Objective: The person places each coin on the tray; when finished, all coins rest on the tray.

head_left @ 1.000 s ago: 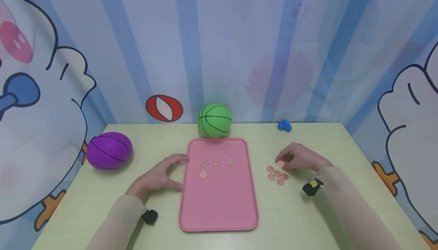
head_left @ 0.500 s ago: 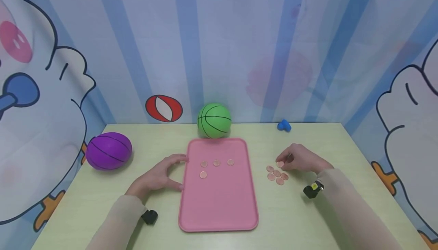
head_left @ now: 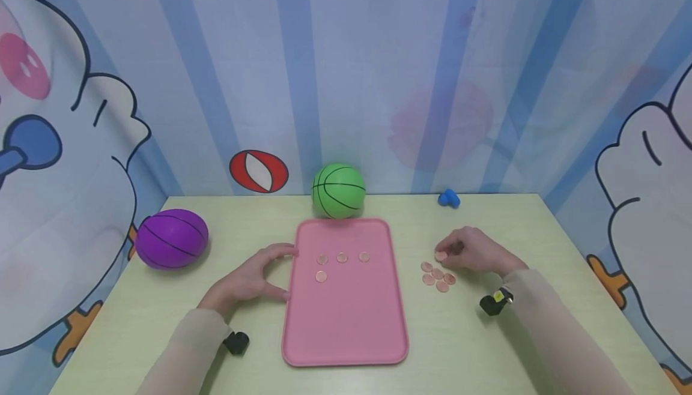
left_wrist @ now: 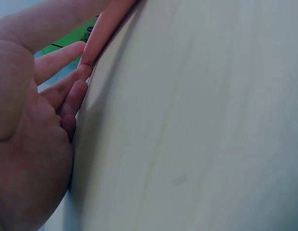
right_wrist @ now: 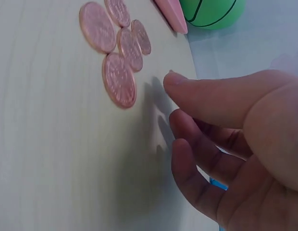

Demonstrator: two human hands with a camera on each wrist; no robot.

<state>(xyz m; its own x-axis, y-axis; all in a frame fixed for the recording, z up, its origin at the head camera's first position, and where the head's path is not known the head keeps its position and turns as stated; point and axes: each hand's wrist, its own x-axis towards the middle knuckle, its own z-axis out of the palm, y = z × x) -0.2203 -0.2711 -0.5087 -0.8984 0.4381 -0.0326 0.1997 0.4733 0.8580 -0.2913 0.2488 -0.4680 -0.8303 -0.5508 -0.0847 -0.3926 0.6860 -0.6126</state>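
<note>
My right hand (head_left: 476, 251) pinches a copper-coloured coin (head_left: 440, 256) between thumb and fingers, just beyond a cluster of several like coins (head_left: 437, 273) on the table. In the right wrist view that coin is hidden behind the thumb (right_wrist: 211, 98), while the clustered coins (right_wrist: 119, 79) lie flat beside the hand. A pink tray (head_left: 346, 323) stands in the middle, carrying three coins (head_left: 342, 257) in a row and one coin (head_left: 321, 276) below the leftmost. With fingers spread, my left hand (head_left: 251, 275) touches the tray's left rim; the left wrist view shows its fingertips against the tray's side (left_wrist: 103, 31).
Behind the tray sits a green ball (head_left: 338, 191) with black lines. A purple ball (head_left: 172, 239) lies at the table's left edge. Small blue objects (head_left: 449, 198) are near the back edge on the right, in front of a printed curtain (head_left: 351, 83).
The pinched coin has shifted slightly away and to the left, drawn up from the table into the right fingertips. My left hand and the tray have stayed put.
</note>
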